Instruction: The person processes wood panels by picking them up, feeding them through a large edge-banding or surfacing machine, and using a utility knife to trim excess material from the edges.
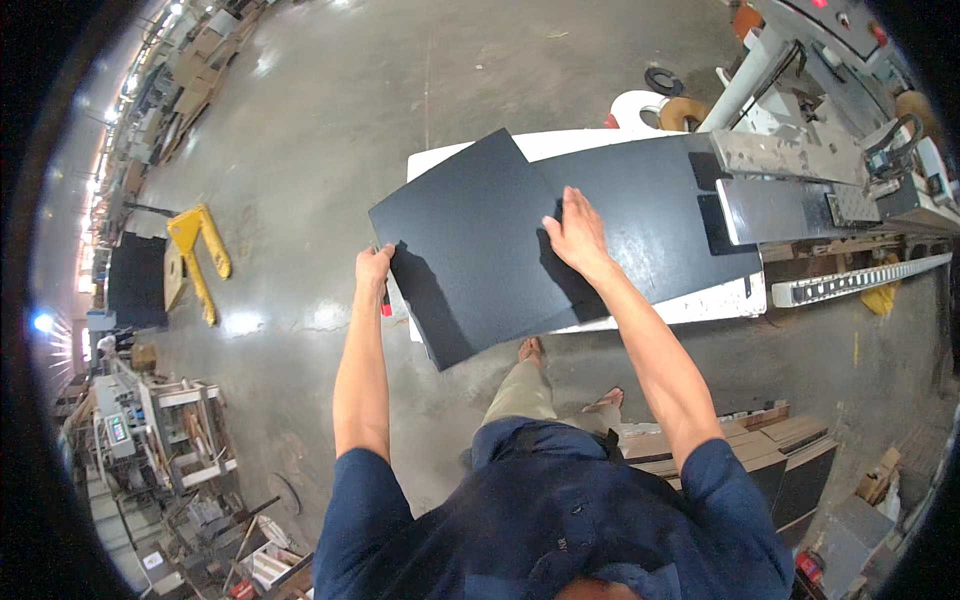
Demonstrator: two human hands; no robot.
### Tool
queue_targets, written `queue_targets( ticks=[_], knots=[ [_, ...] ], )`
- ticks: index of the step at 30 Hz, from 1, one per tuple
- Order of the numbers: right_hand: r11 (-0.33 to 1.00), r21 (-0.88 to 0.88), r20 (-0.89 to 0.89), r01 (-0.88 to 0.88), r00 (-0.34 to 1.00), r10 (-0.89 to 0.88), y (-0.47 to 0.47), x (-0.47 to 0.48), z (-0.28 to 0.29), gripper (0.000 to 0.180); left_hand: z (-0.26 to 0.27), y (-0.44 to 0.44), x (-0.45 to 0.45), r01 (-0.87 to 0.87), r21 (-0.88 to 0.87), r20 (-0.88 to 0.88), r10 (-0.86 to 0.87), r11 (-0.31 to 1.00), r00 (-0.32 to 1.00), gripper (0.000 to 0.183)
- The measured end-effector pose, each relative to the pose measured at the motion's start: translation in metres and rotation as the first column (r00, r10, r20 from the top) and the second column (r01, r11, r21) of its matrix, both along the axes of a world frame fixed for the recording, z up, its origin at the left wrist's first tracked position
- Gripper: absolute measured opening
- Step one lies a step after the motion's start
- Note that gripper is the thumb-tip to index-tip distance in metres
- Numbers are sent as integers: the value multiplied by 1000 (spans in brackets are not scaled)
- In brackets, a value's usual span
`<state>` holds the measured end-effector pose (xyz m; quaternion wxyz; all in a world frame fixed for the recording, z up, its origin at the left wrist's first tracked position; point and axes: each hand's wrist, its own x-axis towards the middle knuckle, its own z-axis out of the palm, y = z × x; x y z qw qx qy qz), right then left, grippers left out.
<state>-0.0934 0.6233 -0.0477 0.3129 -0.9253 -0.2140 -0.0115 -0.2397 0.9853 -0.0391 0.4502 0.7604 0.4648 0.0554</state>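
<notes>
A dark flat panel point(472, 240) lies tilted across the left part of a white-topped table point(712, 301), overlapping another dark panel point(652, 217). My left hand point(375, 264) grips the near panel's left edge, thumb on top; a small object with a red end shows just below that hand. My right hand point(577, 229), fingers together and thumb apart, rests over the panel's right edge, where the two panels overlap. The right end of the second panel reaches to metal plates point(780, 211) of a machine.
Rolls of edge tape point(637, 112) lie beyond the table near a machine post point(742, 82). A yellow pallet jack point(196, 240) stands far left. Stacked boards point(772, 457) are near my right side, and a cluttered machine point(150, 420) is at lower left. A slotted rail point(862, 281) extends right.
</notes>
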Motion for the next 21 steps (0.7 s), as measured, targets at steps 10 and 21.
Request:
queue_targets(
  ticks=[10,21],
  knots=[
    [681,619,-458,392,884,-93,18,-7,80,65,74,-31,-24,62,-54,403,-35,997,915,29],
    [522,823,-285,224,958,37,-143,-127,227,35,263,-169,-15,333,6,641,-259,943,722,30]
  ],
)
